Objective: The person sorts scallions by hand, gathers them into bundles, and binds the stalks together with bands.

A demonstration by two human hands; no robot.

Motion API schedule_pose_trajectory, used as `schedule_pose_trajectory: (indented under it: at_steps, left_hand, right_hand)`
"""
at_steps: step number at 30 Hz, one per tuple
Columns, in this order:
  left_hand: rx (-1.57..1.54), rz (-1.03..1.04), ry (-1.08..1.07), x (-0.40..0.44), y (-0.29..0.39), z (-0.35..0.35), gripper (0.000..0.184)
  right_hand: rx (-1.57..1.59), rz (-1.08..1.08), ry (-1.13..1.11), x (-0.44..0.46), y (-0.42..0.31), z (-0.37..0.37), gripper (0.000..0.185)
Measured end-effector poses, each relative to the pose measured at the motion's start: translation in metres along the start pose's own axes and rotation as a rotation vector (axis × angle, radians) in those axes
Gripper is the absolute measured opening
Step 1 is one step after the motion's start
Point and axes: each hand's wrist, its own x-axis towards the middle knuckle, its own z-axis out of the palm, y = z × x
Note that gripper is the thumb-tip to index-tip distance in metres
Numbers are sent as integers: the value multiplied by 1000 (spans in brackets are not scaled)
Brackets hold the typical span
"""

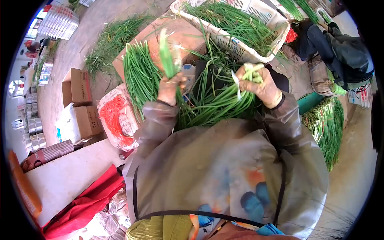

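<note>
Glossy smock [192,168], slender stalks [224,106], perforated crate [240,48]

A small, blurred green bunch [166,56] extends forward, left of a larger, pale-ended bunch [228,103] trailing leftward.

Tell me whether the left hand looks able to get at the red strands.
Probably, once freed: the red strands lie in view near the left sleeve, but the left hand holds a green bunch.
</note>
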Motion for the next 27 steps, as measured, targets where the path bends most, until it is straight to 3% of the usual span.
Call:
schedule_pose_trajectory:
  at_steps: [2, 3, 4, 5, 7, 8, 11, 12, 13, 15, 16, 19, 20, 21, 23, 25, 26, 27]
  left_hand:
    - [199, 139, -216, 18, -22, 24, 19]
    - [711, 481, -144, 24, -25, 41, 28]
    - [866, 615, -143, 45, -49, 52, 36]
    - [1159, 553, -118, 57, -62, 71, 40]
    - [1263, 651, -122, 75, -87, 82, 39]
    - [1283, 552, -174, 80, -90, 85, 39]
    - [1337, 243, -320, 94, -89, 88, 39]
    - [1354, 131, -365, 95, -86, 86, 39]
    - [1034, 208, -341, 92, -81, 74, 39]
    - [301, 282, -357, 96, -69, 51, 35]
    - [95, 292, -295, 94, -57, 42, 31]
    - [-83, 289, -260, 68, -2, 19, 30]
    - [-134, 322, -250, 56, 15, 14, 29]
    - [-166, 321, -232, 38, 32, 16, 32]
    - [-476, 218, -331, 29, 37, 6, 28]
    - [-689, 171, -462, 19, 44, 7, 25]
    - [-660, 154, -484, 17, 44, 4, 25]
    - [-652, 129, -502, 14, 44, 4, 25]
  right_hand:
    - [112, -4, -40, -9, 3, 1, 20]
    - [174, -45, -80, -10, 3, 2, 21]
    - [168, -46, -75, -11, 3, 3, 21]
    - [131, -12, -97, -11, 1, 4, 20]
    - [35, 0, -120, -11, 5, 8, 20]
    - [-118, -49, -84, -13, 6, 9, 21]
    - [160, -138, 60, -28, -18, -13, 25]
    - [2, -262, 106, -30, -35, -34, 28]
    - [-6, -335, 395, -38, -51, -42, 29]
    - [-42, -513, 428, -49, -86, -80, 24]
    - [6, -580, 405, -52, -101, -92, 21]
    - [-257, -546, 801, -32, -111, -108, 22]
    - [-170, -504, 633, -29, -113, -100, 19]
    - [20, -545, 276, -22, -104, -111, 21]
    - [105, -525, 100, -13, -78, -107, 30]
    - [-42, -352, 201, 4, -78, -70, 38]
    - [-93, -229, 119, 18, -84, -60, 39]
    - [21, -242, -12, 29, -73, -61, 39]
